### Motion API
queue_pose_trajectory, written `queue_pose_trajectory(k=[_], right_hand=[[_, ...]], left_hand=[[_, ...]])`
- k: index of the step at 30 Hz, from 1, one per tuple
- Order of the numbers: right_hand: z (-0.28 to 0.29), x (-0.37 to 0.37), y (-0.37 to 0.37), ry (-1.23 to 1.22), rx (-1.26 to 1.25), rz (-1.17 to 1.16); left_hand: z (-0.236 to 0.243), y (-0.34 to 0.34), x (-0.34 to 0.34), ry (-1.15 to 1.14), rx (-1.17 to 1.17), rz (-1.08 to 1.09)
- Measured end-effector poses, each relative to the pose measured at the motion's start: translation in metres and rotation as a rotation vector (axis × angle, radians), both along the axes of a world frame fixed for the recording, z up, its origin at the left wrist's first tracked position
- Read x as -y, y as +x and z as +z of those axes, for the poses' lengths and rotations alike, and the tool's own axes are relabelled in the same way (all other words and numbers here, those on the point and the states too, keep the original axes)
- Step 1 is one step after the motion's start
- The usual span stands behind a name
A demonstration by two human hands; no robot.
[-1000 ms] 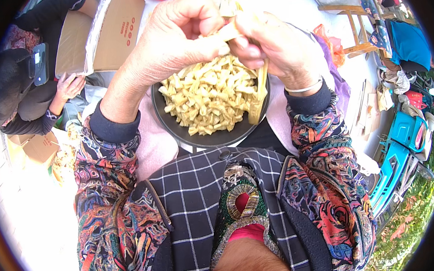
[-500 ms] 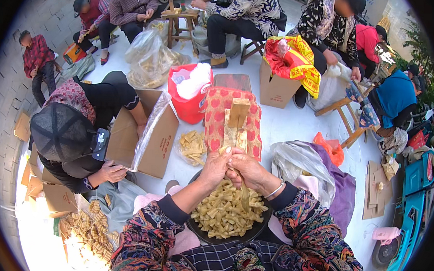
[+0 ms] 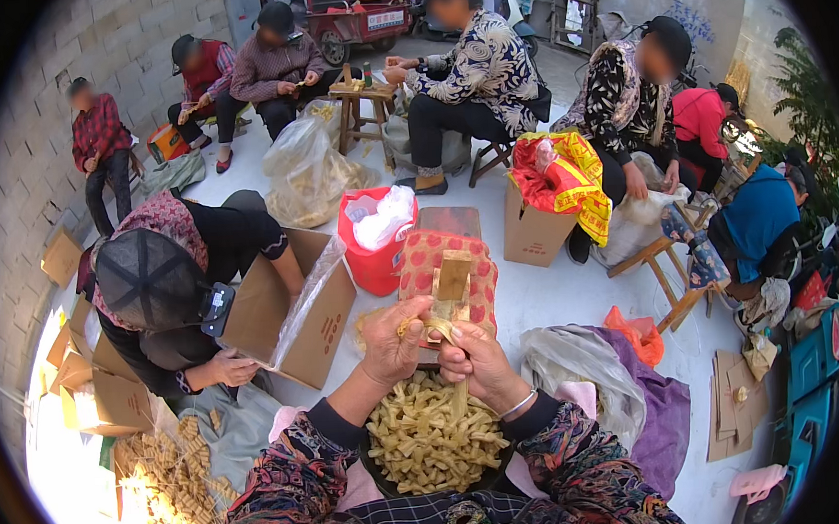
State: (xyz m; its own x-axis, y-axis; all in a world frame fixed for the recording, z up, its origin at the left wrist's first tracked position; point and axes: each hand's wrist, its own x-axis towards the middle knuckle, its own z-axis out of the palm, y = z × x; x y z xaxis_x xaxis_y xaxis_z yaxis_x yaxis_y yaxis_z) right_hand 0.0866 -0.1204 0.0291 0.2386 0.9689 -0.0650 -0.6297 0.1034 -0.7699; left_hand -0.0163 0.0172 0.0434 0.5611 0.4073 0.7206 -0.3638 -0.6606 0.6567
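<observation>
Left hand point(image 3: 393, 342) and right hand point(image 3: 484, 362), together half a second ago, have parted, each pinching the strip point(image 3: 460, 395) above the bowl point(image 3: 379, 482); it seems still being worked.

Outward: one strip, one bowl, pieces point(image 3: 432, 436) past counting, one wood block point(image 3: 454, 277), one red bag point(image 3: 372, 265).

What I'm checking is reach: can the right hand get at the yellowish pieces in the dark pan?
Probably yes: the right hand is near the yellowish pieces, and most lie uncovered, though it holds a strip that the left hand also grips.
</observation>
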Motion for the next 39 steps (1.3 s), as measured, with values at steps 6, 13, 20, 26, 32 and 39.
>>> queue_pose_trajectory(k=[6,13,20,26,32,39], right_hand=[[-0.005,-0.004,0.002,-0.016,1.339,-0.498],[-0.029,-0.013,0.013,-0.121,0.903,-0.529],[-0.019,-0.008,0.027,-0.352,-0.213,0.153],[-0.001,0.01,0.028,-0.293,-0.015,0.228],[0.002,0.002,0.011,-0.287,0.572,-0.17],[-0.031,0.017,0.033,0.035,-0.167,0.082]], left_hand=[[-0.025,0.019,0.043,-0.452,-0.203,-0.139],[-0.011,0.035,0.013,-0.623,-0.639,-0.19],[-0.018,0.02,0.015,0.15,-0.086,-0.004],[-0.024,0.009,0.016,0.027,-0.218,-0.104],[-0.033,0.01,0.008,-0.573,-0.534,-0.164],[-0.019,0.013,0.012,-0.403,-0.515,-0.081]])
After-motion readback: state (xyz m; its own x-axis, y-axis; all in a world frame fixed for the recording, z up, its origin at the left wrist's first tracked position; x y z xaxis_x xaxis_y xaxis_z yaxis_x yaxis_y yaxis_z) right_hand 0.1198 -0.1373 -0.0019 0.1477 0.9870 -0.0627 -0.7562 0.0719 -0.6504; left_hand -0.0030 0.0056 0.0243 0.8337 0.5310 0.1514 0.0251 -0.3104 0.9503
